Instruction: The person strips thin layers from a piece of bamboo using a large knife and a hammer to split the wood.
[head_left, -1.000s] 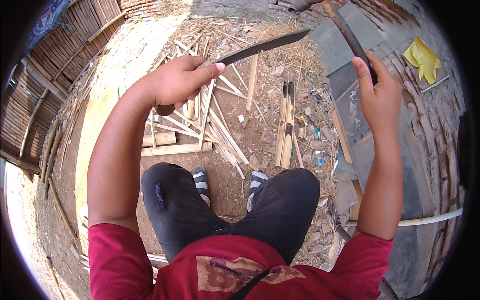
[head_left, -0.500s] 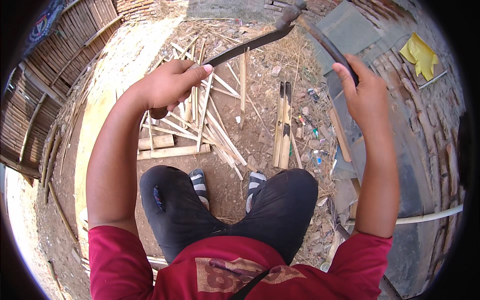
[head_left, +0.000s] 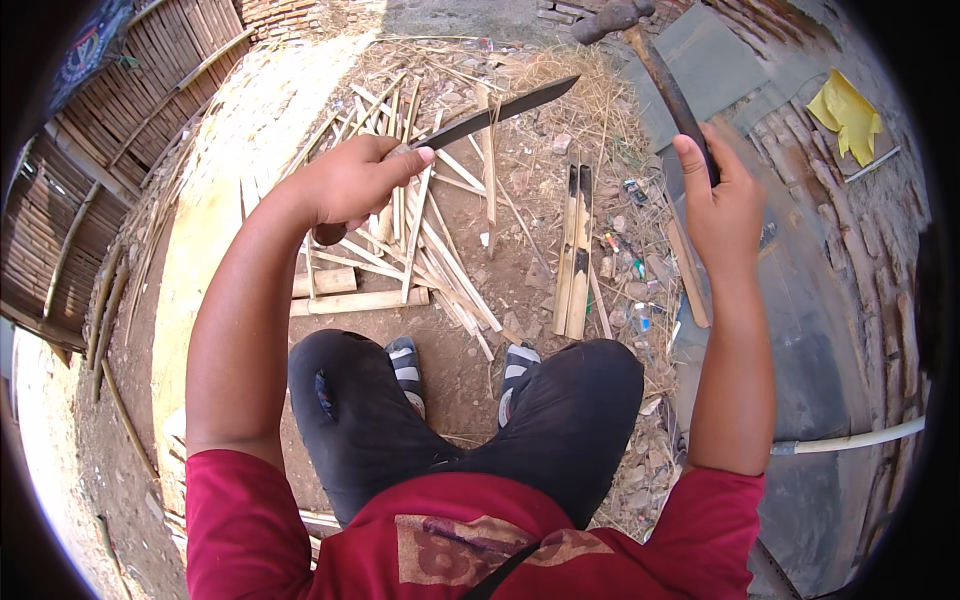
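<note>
My left hand (head_left: 365, 180) is wrapped round the handle of a machete (head_left: 515, 106), its dark blade pointing away to the right. The blade crosses the upper part of an upright-looking bamboo strip (head_left: 490, 175); whether it is cutting into the strip or only in front of it, I cannot tell. My right hand (head_left: 722, 190) grips a hammer (head_left: 655, 70) by its dark lower handle. The hammer's metal head is raised beyond the blade's tip, apart from it. On the ground below lies a loose pile of split bamboo strips (head_left: 440, 240).
Two short bamboo lengths (head_left: 360, 302) lie before my left foot. Dark-stained split bamboo pieces (head_left: 572, 250) rest to the right, beside scattered litter. Grey sheets (head_left: 800, 350) cover the ground at right, near a yellow scrap (head_left: 848, 115) and white pipe (head_left: 860, 440). A bamboo wall (head_left: 170, 90) stands at left.
The hammer head has parted from the machete's blade and moved up and to the right. The machete sits slightly lower, and the bamboo strip's top now shows above its blade.
</note>
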